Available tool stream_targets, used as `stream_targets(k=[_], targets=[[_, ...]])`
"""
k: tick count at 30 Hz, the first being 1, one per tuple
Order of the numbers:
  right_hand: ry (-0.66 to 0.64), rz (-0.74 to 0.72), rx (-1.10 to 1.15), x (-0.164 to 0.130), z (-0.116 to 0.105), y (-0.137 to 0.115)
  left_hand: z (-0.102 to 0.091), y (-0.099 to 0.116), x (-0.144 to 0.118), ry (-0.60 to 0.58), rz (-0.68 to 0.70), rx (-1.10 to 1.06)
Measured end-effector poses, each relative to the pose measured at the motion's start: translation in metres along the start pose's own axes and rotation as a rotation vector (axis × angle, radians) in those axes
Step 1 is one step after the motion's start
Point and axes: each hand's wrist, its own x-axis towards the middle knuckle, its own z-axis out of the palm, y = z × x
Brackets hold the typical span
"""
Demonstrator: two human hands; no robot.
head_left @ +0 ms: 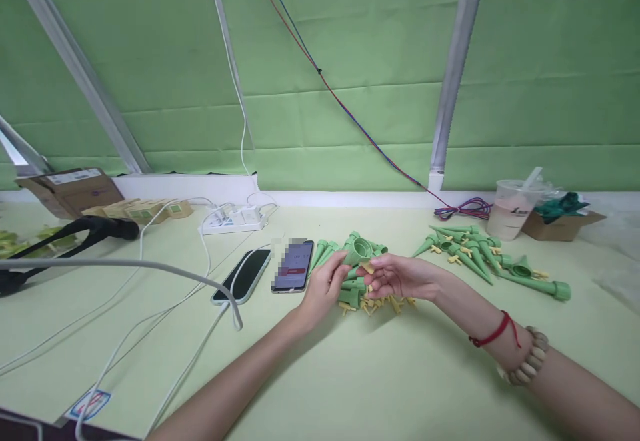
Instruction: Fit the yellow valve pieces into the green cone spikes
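Observation:
My left hand (326, 289) is closed on a green plastic watering spike (358, 251), its round hollow end turned toward me. Pinched in the fingers of my right hand (403, 275) is a small yellow valve (368, 267), right beside the rim of that spike. Below and behind both hands lies a heap of green spikes (353, 296), partly hidden by my fingers. Several loose yellow valves (394, 303) are scattered at its near side. Further right is a second pile of green spikes (480, 251), with yellow valves among them.
Left of my hands lie two phones, one lit (295, 269) and one dark (245, 275). White cables run to a power strip (235, 219). A plastic cup (510, 211) and a small cardboard box (560, 225) stand at back right. Black straps (95, 229) lie at left.

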Motion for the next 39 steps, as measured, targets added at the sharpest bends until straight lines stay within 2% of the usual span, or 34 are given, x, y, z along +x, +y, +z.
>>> stream_targets(k=[4, 7, 9, 12, 13, 15, 18, 20, 24, 28, 30, 33, 37, 39], targets=[[-0.038, -0.001, 0.040, 0.001, 0.006, 0.005, 0.000, 0.004, -0.001, -0.017, 0.018, 0.052], [0.036, -0.031, -0.060, 0.004, 0.008, 0.010, 0.000, 0.006, -0.002, -0.031, 0.046, 0.099], [0.174, -0.166, -0.223, 0.007, 0.007, 0.011, 0.001, 0.006, -0.002, -0.028, 0.021, 0.124], [0.443, -0.492, -0.522, 0.011, 0.003, 0.011, 0.002, 0.005, -0.001, -0.020, -0.054, 0.158], [0.492, -0.549, -0.581, 0.012, 0.002, 0.011, 0.003, 0.004, -0.001, -0.018, -0.071, 0.157], [0.442, -0.489, -0.577, 0.012, -0.001, 0.009, 0.004, 0.003, -0.001, -0.011, -0.092, 0.110], [0.179, -0.243, -0.378, 0.010, -0.004, 0.006, 0.006, 0.004, 0.000, -0.010, -0.140, -0.053], [0.057, -0.191, -0.229, 0.008, -0.006, 0.004, 0.007, 0.006, 0.000, -0.016, -0.178, -0.176], [-0.058, -0.136, -0.050, 0.006, -0.008, 0.006, 0.007, 0.011, -0.001, -0.040, -0.182, -0.313], [-0.110, 0.032, -0.012, 0.005, -0.008, 0.009, 0.005, 0.014, -0.003, -0.045, -0.121, -0.196], [-0.103, 0.050, -0.028, 0.004, -0.007, 0.009, 0.004, 0.013, -0.003, -0.047, -0.106, -0.118], [-0.024, -0.013, -0.070, 0.005, -0.005, 0.006, 0.002, 0.012, -0.002, -0.029, -0.121, -0.034], [0.226, -0.143, -0.164, 0.009, 0.003, 0.006, 0.003, 0.009, -0.002, 0.024, -0.143, 0.078], [0.368, -0.246, -0.208, 0.012, 0.008, 0.009, 0.004, 0.008, -0.001, 0.015, -0.163, 0.071]])
